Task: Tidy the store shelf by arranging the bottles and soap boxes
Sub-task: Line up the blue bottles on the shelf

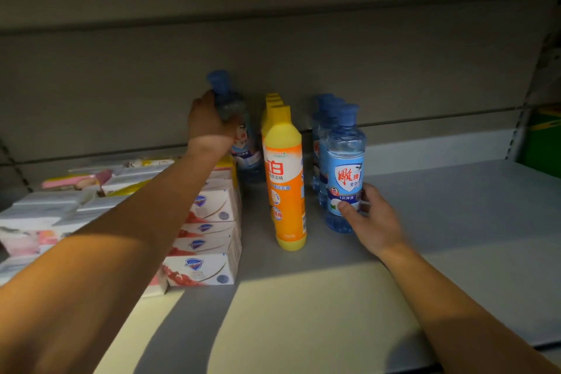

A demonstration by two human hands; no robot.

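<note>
Left hand (209, 118) at 11 o'clock gripping a blue bottle's (243, 143) neck, right hand (372, 218) at 3 o'clock, fingers curled around front blue bottle (344, 167), orange bottle (285, 179) between.

Left arm stretched long toward twelve o'clock, left hand (209, 118) gripping tight; right hand (372, 218) lower at three o'clock, fingers curled, thumb pressing.
</note>
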